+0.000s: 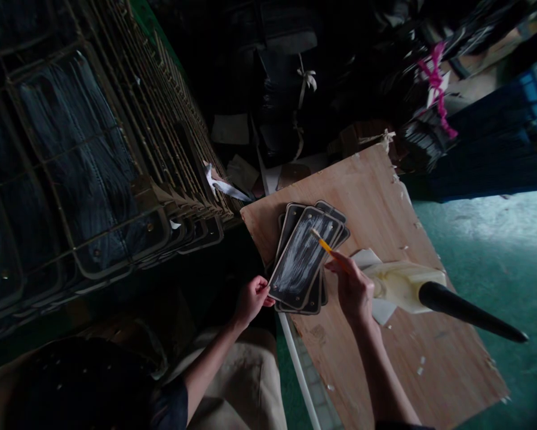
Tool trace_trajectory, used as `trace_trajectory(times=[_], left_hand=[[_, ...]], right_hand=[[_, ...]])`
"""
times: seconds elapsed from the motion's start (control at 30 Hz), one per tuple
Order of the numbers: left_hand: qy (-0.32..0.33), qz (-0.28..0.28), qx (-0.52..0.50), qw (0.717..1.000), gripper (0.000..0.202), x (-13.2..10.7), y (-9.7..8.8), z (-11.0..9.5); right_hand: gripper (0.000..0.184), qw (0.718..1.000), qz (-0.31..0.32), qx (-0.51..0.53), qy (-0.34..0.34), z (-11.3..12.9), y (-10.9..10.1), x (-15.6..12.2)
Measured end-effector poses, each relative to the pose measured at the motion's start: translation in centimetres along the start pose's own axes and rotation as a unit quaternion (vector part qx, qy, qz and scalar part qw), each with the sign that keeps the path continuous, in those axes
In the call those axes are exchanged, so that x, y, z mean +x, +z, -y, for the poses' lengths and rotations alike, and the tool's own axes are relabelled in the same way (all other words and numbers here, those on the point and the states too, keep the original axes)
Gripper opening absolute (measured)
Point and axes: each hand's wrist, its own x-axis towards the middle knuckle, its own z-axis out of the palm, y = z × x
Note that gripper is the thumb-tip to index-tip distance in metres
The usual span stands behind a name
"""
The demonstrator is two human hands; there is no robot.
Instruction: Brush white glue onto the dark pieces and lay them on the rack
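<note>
Dim workshop clutter lies on the far side, with a pink ribbon (436, 83) tied round a dark bundle and a blue crate (519, 119) at far right. Wire racks (93, 167) holding dark cloth fill the left. A plywood board (384, 197) sits in front of me over green floor (496, 251).

On the board's near-left part is a stack (315, 298) of dark, tan-edged patches. The top patch (301, 260) is smeared with white streaks. My left hand (250, 298) pinches its near-left corner between thumb and fingers. My right hand (353, 286), just right of the stack, is closed round a yellow brush (324, 243) whose tip touches the patch's far end.

Just right of that hand a cream bottle (407, 286) lies on its side on white paper (367, 258), its black nozzle (465, 310) pointing right.
</note>
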Motion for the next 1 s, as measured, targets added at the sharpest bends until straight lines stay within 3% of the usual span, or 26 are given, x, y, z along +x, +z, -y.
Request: trace_trajectory(times=[0.07,0.17,0.33,0.53,0.77,1.0], left_hand=[[0.002,0.001,0.001,1.000,0.022,0.0,-0.1,0.2],[-0.003,-0.004,0.009,1.000,0.020,0.1,0.0,0.3],[-0.017,-0.020,0.012,1.000,0.015,0.3,0.3,0.4],[-0.031,-0.025,0.001,0.999,0.012,0.6,0.3,0.6],[-0.036,-0.011,-0.038,0.999,0.015,0.2,0.3,0.2],[-0.039,-0.004,-0.070,0.997,0.028,0.1,0.1,0.3]], right_hand=[[0.024,1.000,-0.025,-0.004,-0.017,-0.6,0.2,2.3],[0.024,0.998,-0.007,-0.011,-0.057,-2.1,1.1,4.7],[0.024,0.996,-0.040,-0.064,-0.044,-3.8,1.4,4.2],[0.027,0.996,-0.025,-0.081,-0.020,-3.1,1.0,0.3],[0.025,0.996,0.066,-0.056,-0.011,-1.4,2.1,-7.6],[0.029,0.993,0.088,-0.059,0.056,1.8,2.8,-13.9]])
